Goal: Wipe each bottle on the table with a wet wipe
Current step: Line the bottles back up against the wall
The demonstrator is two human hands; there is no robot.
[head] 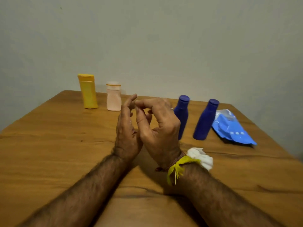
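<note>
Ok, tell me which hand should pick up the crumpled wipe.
Right hand: the crumpled wipe lies beside its wrist, on that side. The left hand would probably have to cross over.

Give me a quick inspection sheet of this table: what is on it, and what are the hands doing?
Surface: wooden table.
Job's things: yellow bottle, pale pink bottle, two blue bottles, all upright; blue wipes pack lying flat; crumpled white wipe on the table.
Clutter: nothing seen.
Hands: left hand and right hand touching each other, holding nothing.
Cables: nothing seen.
Surroundings: plain wall.
</note>
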